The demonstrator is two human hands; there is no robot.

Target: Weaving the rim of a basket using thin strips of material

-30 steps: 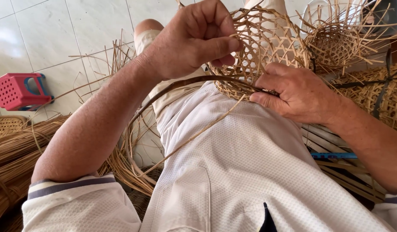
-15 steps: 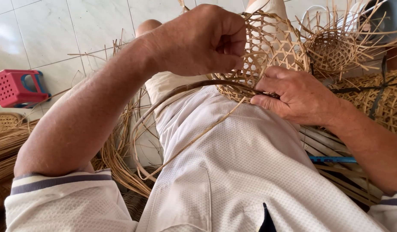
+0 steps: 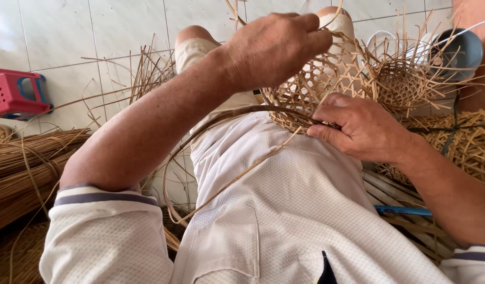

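Observation:
A half-woven open-weave bamboo basket (image 3: 311, 92) rests on my lap, against my knees. My left hand (image 3: 276, 44) sits on top of it, fingers curled over its upper rim and loose strips. At the basket's lower edge my right hand (image 3: 358, 126) pinches the rim together with a long dark bamboo strip (image 3: 221, 118). That strip arcs leftward across my white shirt and loops down. A thinner pale strip (image 3: 242, 176) runs diagonally over my lap.
A second unfinished basket (image 3: 397, 84) with splayed strips lies behind. A red plastic stool (image 3: 14, 94) stands on the tiled floor at left, above bundles of bamboo strips (image 3: 27, 158). More woven work (image 3: 468, 144) is at right, with a grey bowl (image 3: 460, 50) and a blue tool (image 3: 405, 211).
My left hand has shifted right and farther along the top of the basket. My right hand has stayed pinched on the lower rim.

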